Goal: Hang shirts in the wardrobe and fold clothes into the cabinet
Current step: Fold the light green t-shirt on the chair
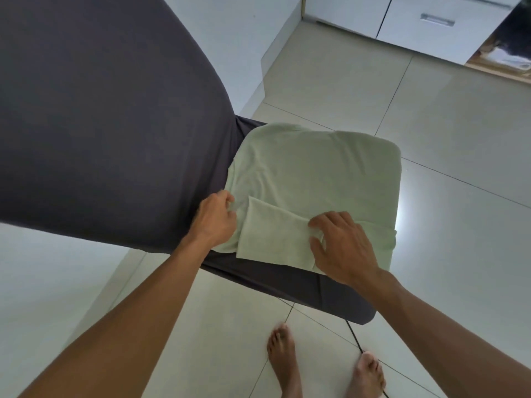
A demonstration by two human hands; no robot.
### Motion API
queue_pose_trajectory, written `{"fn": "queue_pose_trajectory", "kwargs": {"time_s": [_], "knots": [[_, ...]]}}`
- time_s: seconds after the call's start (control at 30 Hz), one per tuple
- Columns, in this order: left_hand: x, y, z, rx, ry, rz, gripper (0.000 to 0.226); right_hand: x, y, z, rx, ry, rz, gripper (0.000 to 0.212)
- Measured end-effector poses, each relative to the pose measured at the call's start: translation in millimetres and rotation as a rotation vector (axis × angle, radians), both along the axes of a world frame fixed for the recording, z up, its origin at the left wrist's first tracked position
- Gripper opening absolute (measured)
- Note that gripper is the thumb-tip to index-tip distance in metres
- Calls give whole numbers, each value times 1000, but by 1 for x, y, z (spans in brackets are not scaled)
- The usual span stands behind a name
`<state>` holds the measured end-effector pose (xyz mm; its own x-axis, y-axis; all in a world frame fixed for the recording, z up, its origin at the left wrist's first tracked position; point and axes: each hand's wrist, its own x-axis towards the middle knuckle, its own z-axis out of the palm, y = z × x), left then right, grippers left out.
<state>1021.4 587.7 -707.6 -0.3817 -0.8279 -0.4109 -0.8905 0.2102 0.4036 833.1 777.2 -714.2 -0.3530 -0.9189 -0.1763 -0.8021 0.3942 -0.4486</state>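
I stand barefoot, my feet (324, 366) on pale glossy floor tiles (431, 116). A chair (100, 124) in a dark grey cover fills the left, its seat reaching toward me. A thin black leg (354, 334) shows under the seat.

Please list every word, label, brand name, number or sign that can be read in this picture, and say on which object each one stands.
There is none to read.
The pale green garment shows no print or tag.
The dark chair cover is plain.
The white cabinet drawers show only a handle.
The things in the open compartment are too blurred to tell.
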Motion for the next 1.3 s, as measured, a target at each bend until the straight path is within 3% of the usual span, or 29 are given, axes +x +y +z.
{"fn": "queue_pose_trajectory", "kwargs": {"time_s": [0.13, 0.3, 0.4, 0.6, 0.67, 0.73, 0.9, 1.0, 1.1, 1.3], "knots": [[-27, -4, -13, 66, -56, -204, 51, -11, -24, -4, 171, 13, -17, 46], [-54, -21, -18, -47, -232, -414, 15, -22, -39, -15, 271, 20, 46, 21], [-64, -30, -17, -44, -208, -385, 11, -26, -42, -18, 264, -53, -25, 14], [-67, -38, -17, 42, -161, -311, 6, -24, -48, -21, 288, -13, -52, 15], [-63, -42, -13, 84, -133, -233, 20, -21, -50, -21, 307, 16, -49, 18], [-54, -41, -2, 142, -223, -184, 37, -18, -49, -21, 324, 41, -42, 26], [-17, -18, 23, 310, -631, -250, 38, -6, -35, -20, 239, 145, -32, 42], [4, -4, 12, 246, -636, -212, 30, 6, -25, -15, 138, 207, 77, 42], [5, 1, 10, 118, -643, -203, 35, 12, -14, -16, 169, 253, 203, 40], [0, 7, 12, 21, -699, -243, 39, 17, -7, -19, 199, 286, 219, 34]]}}
